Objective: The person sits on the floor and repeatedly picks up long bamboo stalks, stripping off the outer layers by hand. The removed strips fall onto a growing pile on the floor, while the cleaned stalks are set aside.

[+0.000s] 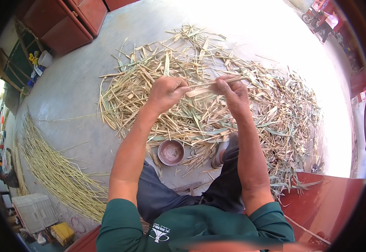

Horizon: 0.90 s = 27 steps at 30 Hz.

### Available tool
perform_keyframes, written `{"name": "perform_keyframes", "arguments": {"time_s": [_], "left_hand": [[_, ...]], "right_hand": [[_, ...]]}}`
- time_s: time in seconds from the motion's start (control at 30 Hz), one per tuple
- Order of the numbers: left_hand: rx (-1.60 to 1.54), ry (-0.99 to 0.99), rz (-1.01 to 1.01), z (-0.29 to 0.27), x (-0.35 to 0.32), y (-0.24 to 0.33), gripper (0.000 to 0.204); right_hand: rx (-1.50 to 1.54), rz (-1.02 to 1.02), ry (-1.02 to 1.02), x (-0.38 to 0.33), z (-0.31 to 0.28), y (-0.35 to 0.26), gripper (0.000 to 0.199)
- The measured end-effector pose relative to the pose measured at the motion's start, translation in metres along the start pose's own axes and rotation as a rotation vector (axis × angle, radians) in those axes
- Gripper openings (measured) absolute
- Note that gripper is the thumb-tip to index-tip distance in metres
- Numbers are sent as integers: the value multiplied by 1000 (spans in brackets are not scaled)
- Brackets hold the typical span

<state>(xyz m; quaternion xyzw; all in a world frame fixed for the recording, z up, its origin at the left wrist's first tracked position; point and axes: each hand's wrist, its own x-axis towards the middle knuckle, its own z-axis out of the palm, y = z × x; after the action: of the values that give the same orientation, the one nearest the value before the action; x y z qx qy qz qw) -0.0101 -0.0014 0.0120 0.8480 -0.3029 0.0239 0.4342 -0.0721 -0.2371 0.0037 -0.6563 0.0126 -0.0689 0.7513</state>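
Straw-coloured and thin, one plant stem (pixel 200 85) is stretched above the floor between two bare hands, with a flat pale strip (pixel 197 91) just beside it, near the left hand (pixel 167 90). This left hand is closed like a fist, and it has one end of the stem between thumb and curled fingers. The right hand (pixel 235 93) pinches the stem with thumb and bent fingers, and a short part of it sticks out past this hand.

Below the hands spreads one wide pile (pixel 128 98) of cut stems and dry leaves, too many and too mixed for counting. Nearer to the body stands one round metal bowl (pixel 171 152), between the legs in dark trousers (pixel 160 191); one shoe (pixel 219 154) shows near it. Farther to the left lies one bundle (pixel 57 166) of long thin stems, also not countable. One red panel (pixel 330 201) is at the lower right, and red cabinets (pixel 61 23) stand at the upper left, cut by the dark rim.

Fingertips of the left hand are hidden. Whether the strip is joined to the stem, I cannot tell. What the bowl contains is hard to make out, and the floor at the upper right is washed out by bright light
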Motion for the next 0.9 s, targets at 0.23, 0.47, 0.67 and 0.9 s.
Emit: {"name": "perform_keyframes", "arguments": {"time_s": [0.23, 0.47, 0.67, 0.9], "left_hand": [[98, 9, 10, -6, -7, 0, 14], [362, 183, 187, 9, -6, -2, 14], [339, 235, 151, 8, -5, -4, 13], [231, 258, 97, -8, -5, 0, 13]], "right_hand": [[-109, 43, 39, -6, 2, 0, 28], [100, 206, 293, -7, 19, 6, 37], [185, 127, 191, -10, 27, 9, 31], [-1074, -40, -75, -9, 17, 26, 22]]}}
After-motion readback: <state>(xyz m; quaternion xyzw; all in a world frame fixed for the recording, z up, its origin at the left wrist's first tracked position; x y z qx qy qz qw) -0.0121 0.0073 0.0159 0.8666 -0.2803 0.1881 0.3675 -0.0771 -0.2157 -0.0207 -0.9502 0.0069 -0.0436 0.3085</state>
